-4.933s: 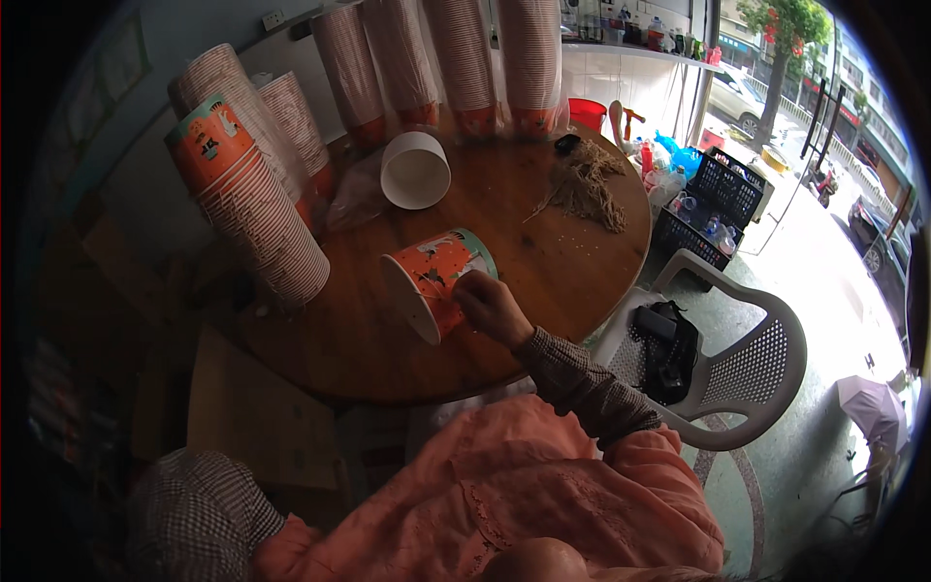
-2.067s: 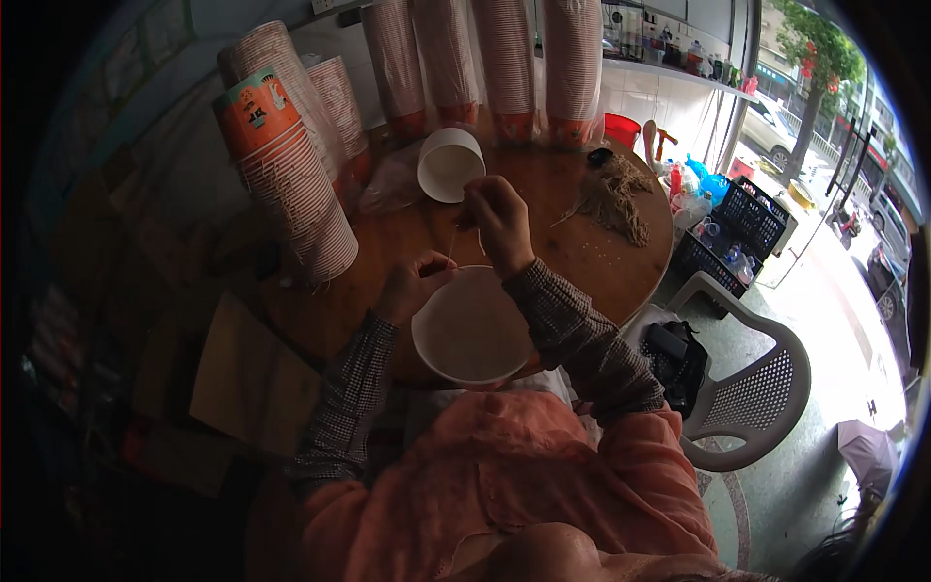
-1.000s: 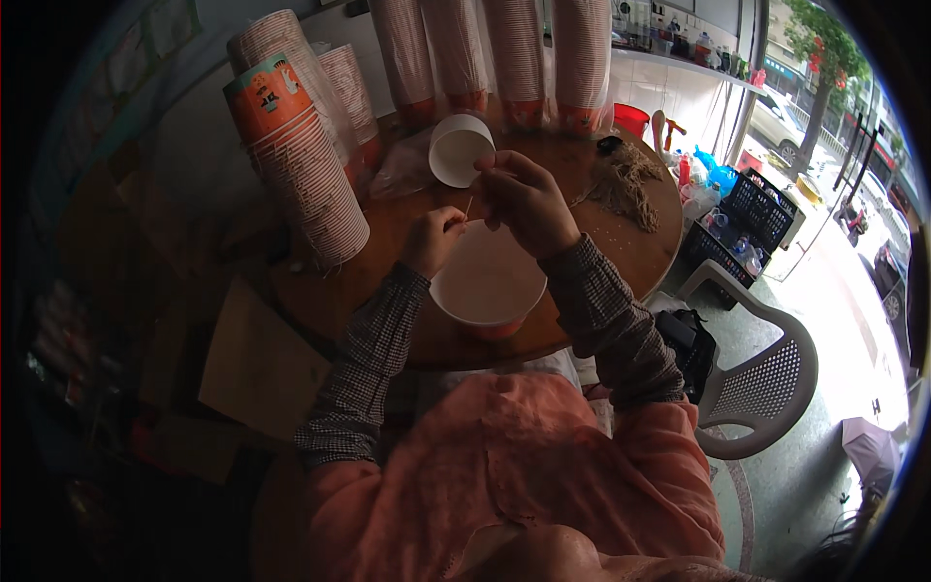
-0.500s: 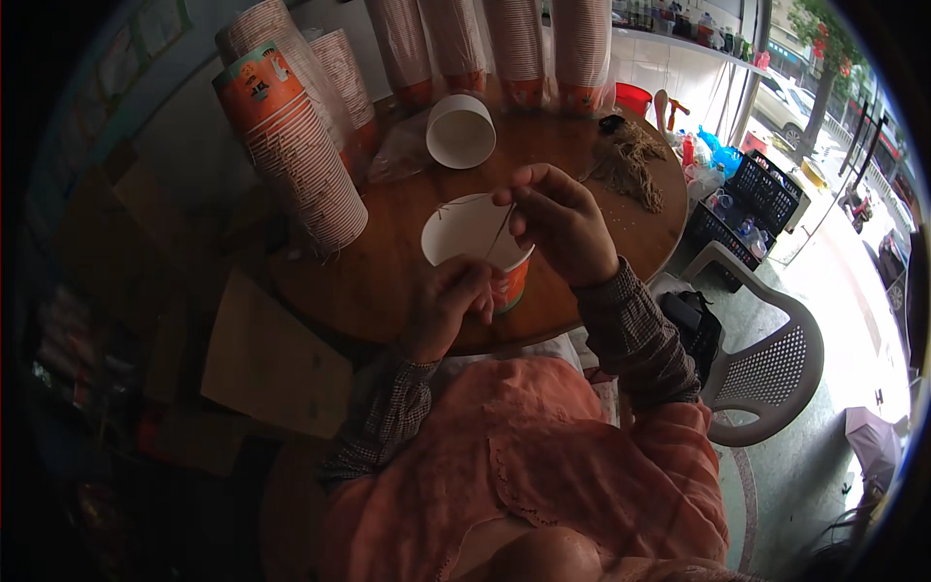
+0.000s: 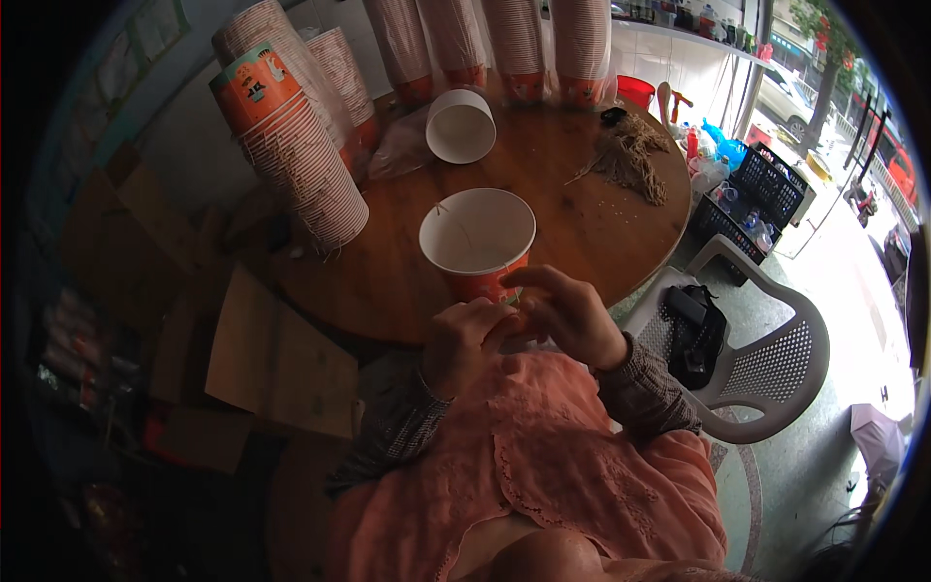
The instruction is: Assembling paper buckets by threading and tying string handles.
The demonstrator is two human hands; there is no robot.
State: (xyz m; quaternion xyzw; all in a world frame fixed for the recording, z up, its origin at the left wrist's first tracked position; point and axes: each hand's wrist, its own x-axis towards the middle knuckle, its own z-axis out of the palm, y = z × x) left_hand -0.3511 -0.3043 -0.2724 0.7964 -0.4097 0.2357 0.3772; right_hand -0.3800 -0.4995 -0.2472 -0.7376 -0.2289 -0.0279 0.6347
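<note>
An orange-and-white paper bucket (image 5: 477, 281) stands upright near the table's front edge, its white inside facing up. A short twist of tan string (image 5: 441, 208) shows at its far left rim, and a thin strand runs down the inner wall. My left hand (image 5: 458, 339) is closed, thumb and fingers pinched just below the near rim. Beside it my right hand (image 5: 572, 315) has its fingers curled in, the index reaching to the bucket's front. Both hands seem to pinch string at the outer wall; the fingers mostly hide it.
Another paper bucket (image 5: 461, 128) lies tipped behind. Tall stacks of buckets (image 5: 305, 160) line the left and back of the round wooden table (image 5: 572, 228). A bundle of string (image 5: 635, 155) lies at right. A cardboard box (image 5: 281, 359) is at left, a plastic chair (image 5: 776, 359) at right.
Both hands have come down from above the bucket's opening to its near outer side. The string stretched between them is no longer plainly seen. The bucket's opening is now uncovered.
</note>
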